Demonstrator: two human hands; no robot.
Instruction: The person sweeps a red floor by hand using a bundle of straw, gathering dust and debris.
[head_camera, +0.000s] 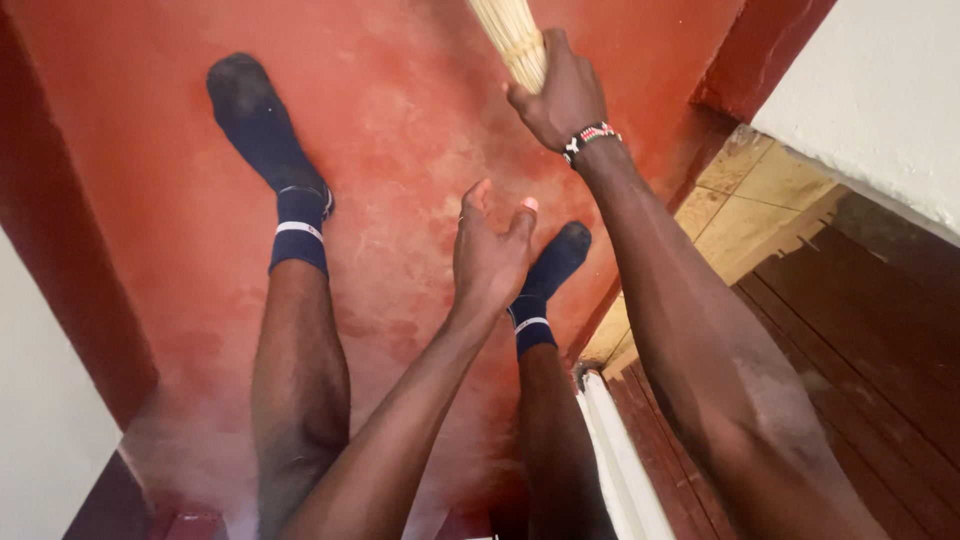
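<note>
Item: straw broom (512, 40), pale yellow bundle of thin fibres, entering from the top edge of the view and cut off there; only its bound upper part shows. Position: over the red floor (400, 110), ahead of the feet. Holder: right hand (560, 95), fist wrapped fully round the bundle, knuckles toward the camera, a beaded bracelet (590, 138) at the wrist. Left hand (490, 250): empty, fingers loosely spread and slightly curled, palm turned rightward, below and a little left of the broom, apart from it. Underfoot: two dark blue socks, left sock (265, 130) well ahead, right sock (550, 275) just behind the left hand. Surroundings: white wall (880, 90) upper right, brown wooden boards (860, 380) lower right.
</note>
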